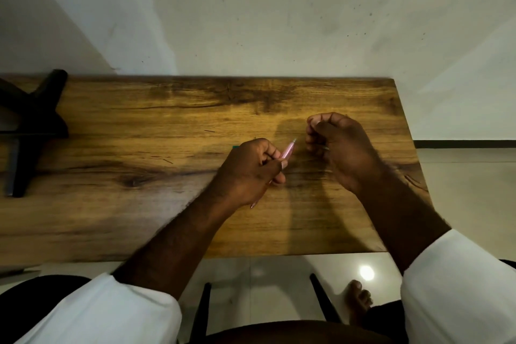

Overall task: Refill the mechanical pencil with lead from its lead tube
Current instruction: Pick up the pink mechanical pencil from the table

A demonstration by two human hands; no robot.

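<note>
While both forearms reach out from rolled white sleeves over the wooden table (117, 126), the left hand (247, 173) is curled in a fist around the pink mechanical pencil (289, 150), its tip slanting up and right toward the right hand (336, 148). That hand hovers just beside the tip, fingers curled inward; what they pinch cannot be told. No writing is legible on the pencil.

Wooden table (139, 204): broad bare stretch left of centre. Black stand (33, 131) blocks far-left edge. Wall (251, 22) closes off the back. Left hand (248, 173) and right hand (335, 148) near each other, narrow gap between.
</note>
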